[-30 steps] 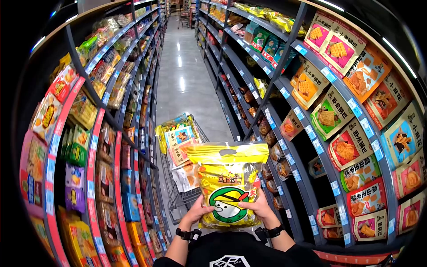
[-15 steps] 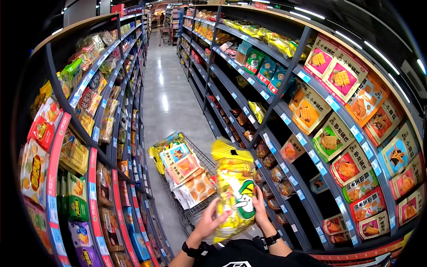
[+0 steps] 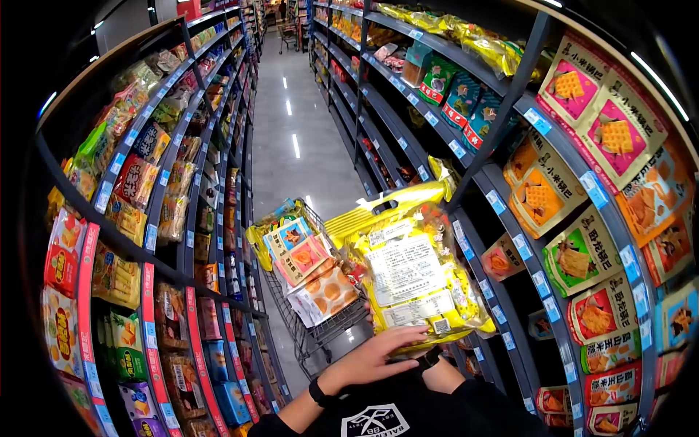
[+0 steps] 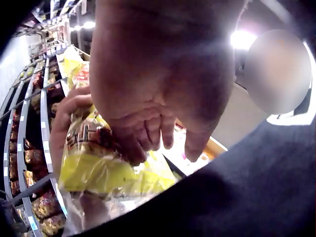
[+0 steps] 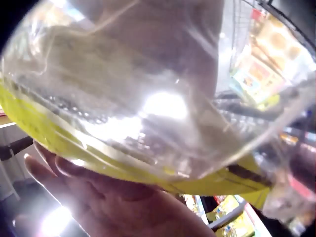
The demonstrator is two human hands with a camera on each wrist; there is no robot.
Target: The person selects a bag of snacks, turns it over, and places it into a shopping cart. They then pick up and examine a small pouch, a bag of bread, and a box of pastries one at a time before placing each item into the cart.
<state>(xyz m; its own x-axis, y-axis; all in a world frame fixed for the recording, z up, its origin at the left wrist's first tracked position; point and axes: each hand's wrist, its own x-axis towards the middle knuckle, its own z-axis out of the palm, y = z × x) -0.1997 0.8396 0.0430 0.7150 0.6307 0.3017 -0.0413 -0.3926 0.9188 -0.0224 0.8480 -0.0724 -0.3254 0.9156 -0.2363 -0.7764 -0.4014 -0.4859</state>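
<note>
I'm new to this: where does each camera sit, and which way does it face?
Head: on the head, facing forward and down at the yellow bag and cart; left hand, forearms and shirt show.
Left wrist: on that wrist, facing its hand's work; palm and fingers show.
Right wrist: on that wrist, facing clear plastic close up; a hand shows.
Head and right wrist share the cart's packets.

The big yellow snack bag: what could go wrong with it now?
The yellow snack bag might slip, since the left hand lies fairly flat over its lower edge instead of gripping it. If it fell into the cart, it could squash the packets piled there.
</note>
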